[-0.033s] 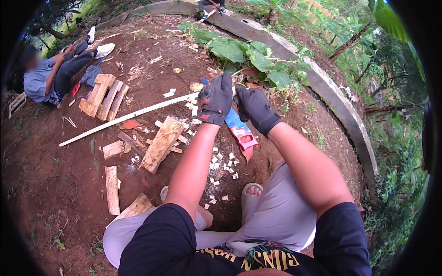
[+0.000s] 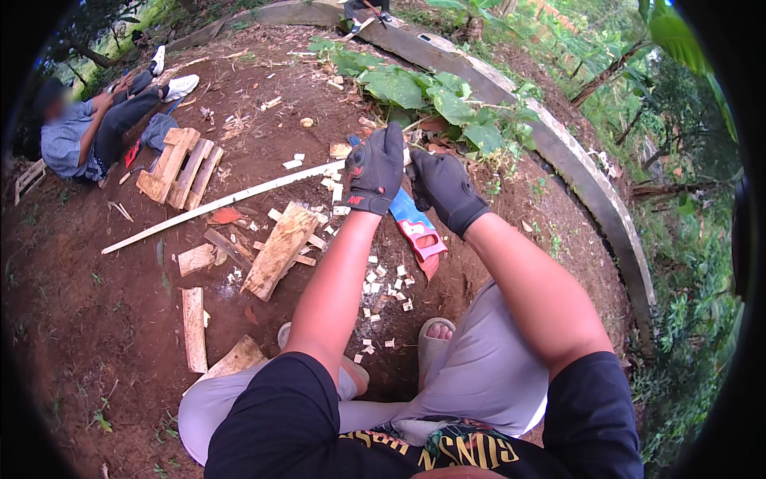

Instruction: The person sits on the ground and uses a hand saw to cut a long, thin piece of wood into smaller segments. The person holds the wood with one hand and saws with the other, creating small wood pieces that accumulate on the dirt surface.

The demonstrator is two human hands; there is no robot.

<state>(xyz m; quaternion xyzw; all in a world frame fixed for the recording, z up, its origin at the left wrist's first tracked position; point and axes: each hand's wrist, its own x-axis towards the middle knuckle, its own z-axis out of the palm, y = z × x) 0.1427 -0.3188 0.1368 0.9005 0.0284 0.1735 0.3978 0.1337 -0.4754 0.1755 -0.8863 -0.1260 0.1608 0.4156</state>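
My left hand [image 2: 375, 169], in a dark work glove, is raised in front of me with its fingers closed. A small pale piece of wood [image 2: 407, 154] shows at its fingertips, between the two hands. Close beside it my right hand [image 2: 447, 190], gloved too, is curled with the thumb side toward that piece; what its fingers hold is hidden. Beneath the hands lies a handsaw [image 2: 423, 238] with a blue blade and a red and pink handle. Many small cut wood blocks [image 2: 386, 283] are scattered on the soil between my feet.
A long thin wood strip [image 2: 223, 207] lies to the left, by a thick wooden block [image 2: 281, 251] and loose boards [image 2: 194, 329]. Farther left, a person [image 2: 76, 136] sits near a small pallet-like stand [image 2: 179, 169]. A concrete curb [image 2: 558, 152] and leafy plants [image 2: 431, 96] border the right.
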